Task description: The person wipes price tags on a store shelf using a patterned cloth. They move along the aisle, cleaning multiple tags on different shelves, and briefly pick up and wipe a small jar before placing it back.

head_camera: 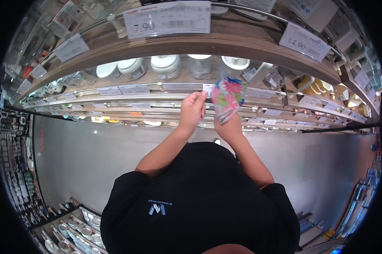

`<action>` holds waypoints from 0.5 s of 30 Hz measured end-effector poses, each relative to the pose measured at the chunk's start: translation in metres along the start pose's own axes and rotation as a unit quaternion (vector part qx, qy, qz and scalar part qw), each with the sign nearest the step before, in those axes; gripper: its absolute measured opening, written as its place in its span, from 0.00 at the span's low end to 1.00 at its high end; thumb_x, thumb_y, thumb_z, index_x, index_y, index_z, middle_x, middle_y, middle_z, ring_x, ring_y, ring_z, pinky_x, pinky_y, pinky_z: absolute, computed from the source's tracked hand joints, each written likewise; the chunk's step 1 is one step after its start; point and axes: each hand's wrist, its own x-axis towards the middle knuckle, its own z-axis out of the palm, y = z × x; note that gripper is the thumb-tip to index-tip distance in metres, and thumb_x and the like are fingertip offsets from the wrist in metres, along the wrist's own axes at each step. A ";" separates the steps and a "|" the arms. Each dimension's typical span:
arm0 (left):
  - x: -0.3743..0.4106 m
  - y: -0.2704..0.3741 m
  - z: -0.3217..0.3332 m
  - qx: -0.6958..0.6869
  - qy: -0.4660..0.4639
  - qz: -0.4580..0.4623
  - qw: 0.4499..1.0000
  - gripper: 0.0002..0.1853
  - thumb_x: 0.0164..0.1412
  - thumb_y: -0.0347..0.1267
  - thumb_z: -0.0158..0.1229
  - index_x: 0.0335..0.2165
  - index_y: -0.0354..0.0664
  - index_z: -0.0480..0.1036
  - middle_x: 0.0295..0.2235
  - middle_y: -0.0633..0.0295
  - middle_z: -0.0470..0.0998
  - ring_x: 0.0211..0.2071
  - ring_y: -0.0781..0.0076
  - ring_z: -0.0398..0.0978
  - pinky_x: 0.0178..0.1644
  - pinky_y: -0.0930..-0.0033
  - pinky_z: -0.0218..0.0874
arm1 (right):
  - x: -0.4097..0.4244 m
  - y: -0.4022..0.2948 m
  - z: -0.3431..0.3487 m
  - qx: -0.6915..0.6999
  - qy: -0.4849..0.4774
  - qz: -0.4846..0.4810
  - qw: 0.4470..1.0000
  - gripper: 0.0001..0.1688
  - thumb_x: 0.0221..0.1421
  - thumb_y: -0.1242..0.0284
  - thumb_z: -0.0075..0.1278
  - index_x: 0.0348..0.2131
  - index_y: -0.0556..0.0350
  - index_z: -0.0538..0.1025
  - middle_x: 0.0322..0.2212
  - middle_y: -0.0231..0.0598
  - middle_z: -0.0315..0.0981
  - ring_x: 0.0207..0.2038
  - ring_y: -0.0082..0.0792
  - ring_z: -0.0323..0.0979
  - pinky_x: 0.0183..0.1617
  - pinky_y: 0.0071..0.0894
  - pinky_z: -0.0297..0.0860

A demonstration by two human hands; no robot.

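My right hand [229, 125] is closed around a crumpled floral cloth [230, 96], pink, green, blue and grey, which covers most of its fingers. To its left, my left hand [193, 109] pinches a small white tag [208, 91] between thumb and fingertips, in front of a shelf edge. Behind both hands, a wooden shelf holds clear jars with white lids, among them a round-lidded jar [165, 67], a clear jar [199, 67] and another jar [235, 65] just above the cloth.
An upper wooden shelf [210, 47] with a large price label [167, 19] juts out above the jars. Yellow containers [316, 86] stand at the right. Lower shelf edges run below the hands. Other stocked racks [72, 227] stand behind, over a grey floor [83, 152].
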 end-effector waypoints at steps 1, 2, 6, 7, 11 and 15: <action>0.002 -0.003 -0.002 -0.001 -0.007 0.003 1.000 0.14 0.63 0.38 0.51 0.25 0.42 0.67 0.09 0.71 0.62 0.10 0.85 0.55 0.16 0.81 0.46 | -0.004 0.003 -0.001 0.012 -0.010 0.041 0.999 0.17 0.43 0.77 0.51 0.38 0.58 0.74 0.34 0.50 0.74 0.39 0.55 0.71 0.43 0.43 0.67; 0.003 -0.007 -0.005 -0.002 -0.013 0.007 1.000 0.13 0.63 0.38 0.51 0.25 0.41 0.68 0.09 0.71 0.62 0.10 0.85 0.55 0.16 0.81 0.46 | -0.009 0.004 -0.003 0.024 -0.022 0.082 0.996 0.15 0.45 0.77 0.51 0.37 0.59 0.74 0.33 0.51 0.74 0.39 0.55 0.71 0.43 0.42 0.67; 0.002 -0.005 -0.007 0.009 -0.025 0.012 1.000 0.14 0.63 0.39 0.52 0.27 0.40 0.69 0.10 0.72 0.62 0.11 0.86 0.56 0.16 0.82 0.46 | -0.019 0.019 -0.008 0.017 -0.032 0.146 0.989 0.15 0.44 0.74 0.52 0.36 0.59 0.74 0.34 0.52 0.73 0.39 0.55 0.70 0.42 0.43 0.67; 0.000 -0.005 -0.007 0.010 -0.026 0.010 1.000 0.14 0.63 0.39 0.52 0.27 0.40 0.69 0.10 0.72 0.62 0.11 0.86 0.56 0.15 0.82 0.46 | -0.021 0.020 -0.009 0.030 -0.036 0.172 0.984 0.16 0.43 0.74 0.53 0.36 0.58 0.74 0.34 0.52 0.73 0.39 0.56 0.70 0.42 0.45 0.67; -0.002 -0.001 -0.009 0.013 -0.050 0.004 0.999 0.13 0.64 0.38 0.50 0.30 0.40 0.69 0.11 0.72 0.63 0.12 0.87 0.56 0.16 0.82 0.47 | -0.020 0.018 -0.009 0.039 0.008 0.117 0.992 0.13 0.44 0.75 0.52 0.34 0.61 0.74 0.31 0.53 0.73 0.36 0.57 0.70 0.40 0.44 0.67; -0.004 -0.004 -0.015 0.022 -0.076 0.011 0.997 0.11 0.65 0.36 0.48 0.35 0.39 0.69 0.13 0.71 0.63 0.14 0.86 0.58 0.18 0.81 0.50 | -0.020 0.018 -0.011 0.043 0.004 0.114 0.993 0.14 0.43 0.77 0.52 0.34 0.61 0.73 0.32 0.53 0.73 0.37 0.56 0.71 0.41 0.44 0.67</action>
